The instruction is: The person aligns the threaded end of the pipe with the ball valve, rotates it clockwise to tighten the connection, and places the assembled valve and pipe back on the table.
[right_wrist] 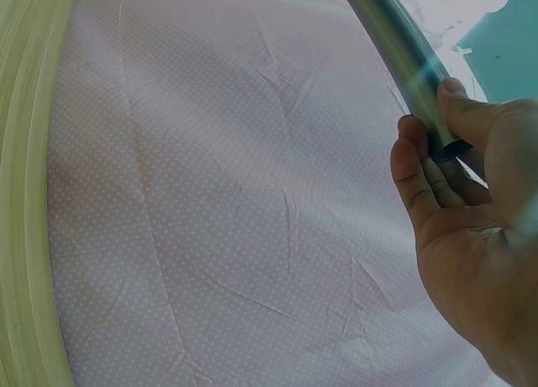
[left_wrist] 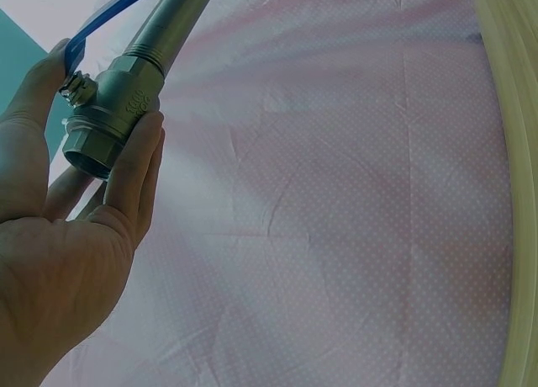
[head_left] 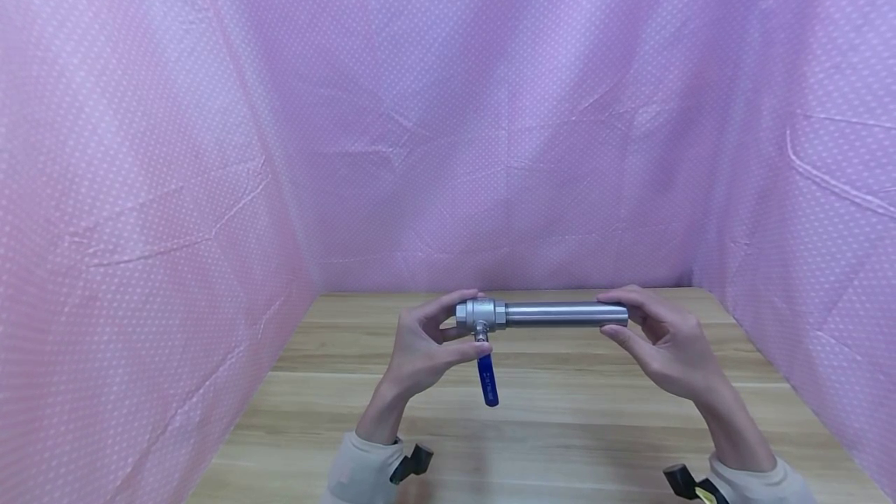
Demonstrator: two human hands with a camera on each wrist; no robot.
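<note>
Pink, white-dotted cloth (head_left: 504, 115) hangs on the sides and back of a wood-grained surface (head_left: 546, 411), above which a person holds a steel pipe (head_left: 553, 315) joined to a valve, the pair lying nearly level across the head view. The right hand (head_left: 665, 344) pinches the pipe's free end, thumb on the near side and fingers on the far side, a grip that appears chosen to carry the long end and keep it from sagging. The left hand (head_left: 427, 348) pinches the metal valve (head_left: 481, 315) at the other end, fingers against its body and thumb at the root of the handle, probably to steady the heavier fitting against twisting. Threads show where pipe meets valve; how far they are engaged cannot be told. The slim blue handle (head_left: 488, 383) points toward the wearer, its tip untouched.
</note>
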